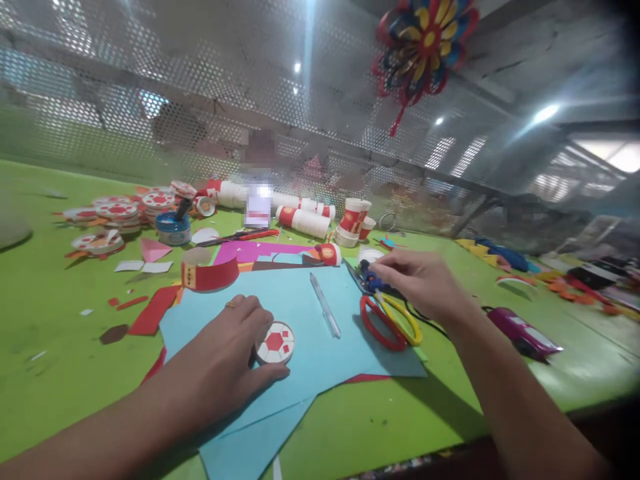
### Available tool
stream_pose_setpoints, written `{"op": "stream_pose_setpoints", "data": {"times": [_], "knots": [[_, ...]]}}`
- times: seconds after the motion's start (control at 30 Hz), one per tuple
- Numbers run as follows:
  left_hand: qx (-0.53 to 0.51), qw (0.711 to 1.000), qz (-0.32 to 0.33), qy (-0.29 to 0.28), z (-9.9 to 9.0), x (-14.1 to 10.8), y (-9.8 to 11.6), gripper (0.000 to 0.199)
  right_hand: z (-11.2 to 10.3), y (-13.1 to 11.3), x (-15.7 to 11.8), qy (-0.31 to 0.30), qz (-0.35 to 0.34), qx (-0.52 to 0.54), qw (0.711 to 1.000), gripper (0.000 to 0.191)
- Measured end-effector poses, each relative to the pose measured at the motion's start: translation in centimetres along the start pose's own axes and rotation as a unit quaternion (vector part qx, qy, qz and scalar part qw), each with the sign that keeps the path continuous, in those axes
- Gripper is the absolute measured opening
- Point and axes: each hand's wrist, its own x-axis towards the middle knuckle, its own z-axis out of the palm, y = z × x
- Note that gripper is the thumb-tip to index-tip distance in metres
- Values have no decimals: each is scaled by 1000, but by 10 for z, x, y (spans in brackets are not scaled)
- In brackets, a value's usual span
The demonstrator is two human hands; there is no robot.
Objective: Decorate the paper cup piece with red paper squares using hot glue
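Observation:
My left hand (243,350) rests on light blue paper (300,293), its fingers and thumb round the edge of a white disc (275,343) with red patches. My right hand (410,277) is closed by its fingertips on a small dark blue tool (373,277) with a black cord, at the paper's right side. Just below that hand lie scissors with red (383,327) and yellow (403,319) handles. A white pen (325,305) lies on the paper between my hands.
Paper cups (303,222) lie and stand at the back, beside an upright phone (258,203). A blue jar (173,228) stands at the left near decorated discs (116,208). Red scraps (155,310) lie left of the paper, and a purple object (523,331) at the right.

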Motion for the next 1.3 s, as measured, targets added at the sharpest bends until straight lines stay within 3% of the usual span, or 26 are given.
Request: {"op": "stream_pose_setpoints", "data": {"times": [0.13, 0.3, 0.43, 0.57, 0.7, 0.8, 0.87, 0.9, 0.97, 1.0, 1.17, 1.3], "knots": [[-6, 1000, -11, 2, 1, 0, -1, 30, 23, 5, -10, -68, -37, -64, 995, 14], [-10, 999, -44, -9, -7, 0, 6, 53, 60, -7, -8, -140, -147, -140, 969, 42], [-38, 995, -64, -67, -23, 3, 10, 56, 75, -9, 3, -165, -217, -159, 949, 19], [-32, 988, -41, -147, -37, 10, 12, 66, 87, 4, 7, -147, -235, -134, 951, 3], [-10, 983, -26, -183, -38, 17, 13, 60, 83, 9, 4, -68, -201, -55, 976, 13], [-19, 987, -31, -157, -33, 17, 11, 47, 64, -4, -4, 24, -143, 30, 989, 11], [-36, 990, -34, -132, -27, 15, 8, 40, 51, -20, -11, 49, -110, 83, 989, 5], [-44, 991, -32, -125, -25, 14, 7, 38, 47, -29, -15, 55, -85, 125, 987, 9], [-60, 992, -23, -112, -19, 11, 4, 35, 44, -45, -22, 14, -11, 314, 949, 16], [-65, 992, -18, -103, -17, 10, 3, 33, 45, -52, -26, 1, 10, 346, 938, 16], [-64, 996, 7, -60, -9, 7, -1, 27, 59, -64, -38, -37, 40, 295, 954, 17], [-52, 998, 5, -22, -4, 5, -4, 45, 63, -61, -41, -13, 38, 268, 963, 15]]}}
